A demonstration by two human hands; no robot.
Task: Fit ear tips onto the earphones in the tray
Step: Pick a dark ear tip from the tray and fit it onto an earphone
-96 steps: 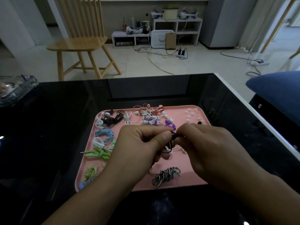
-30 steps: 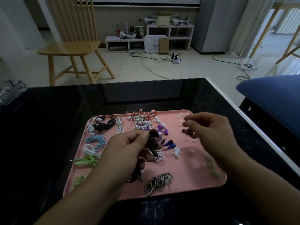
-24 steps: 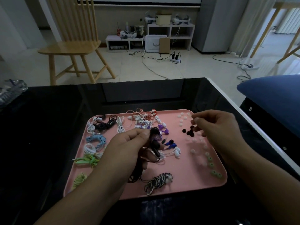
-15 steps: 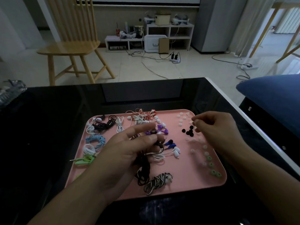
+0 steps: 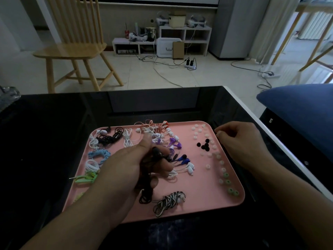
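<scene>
A pink tray (image 5: 200, 188) on the black table (image 5: 54, 127) holds several coiled earphones. My left hand (image 5: 133, 166) is over the tray's middle and grips a black earphone set (image 5: 156, 153), whose cable loops hang down (image 5: 146, 197). My right hand (image 5: 239, 143) hovers at the tray's right rim with curled fingers, thumb and forefinger together. I cannot tell whether they pinch anything. Black ear tips (image 5: 204, 145) lie just left of it. White ear tips (image 5: 198, 131) and green ear tips (image 5: 230, 190) line the right side.
A black-and-white striped earphone coil (image 5: 169, 202) lies near the tray's front edge. Blue, white, green and purple sets fill the left and back. A wooden chair (image 5: 72, 49) stands beyond the table. A blue cushion (image 5: 297, 109) is at the right.
The hands came apart after working together. My right hand went to the black ear tips, then drew back to the right rim. My left hand turned and regripped the black earphones.
</scene>
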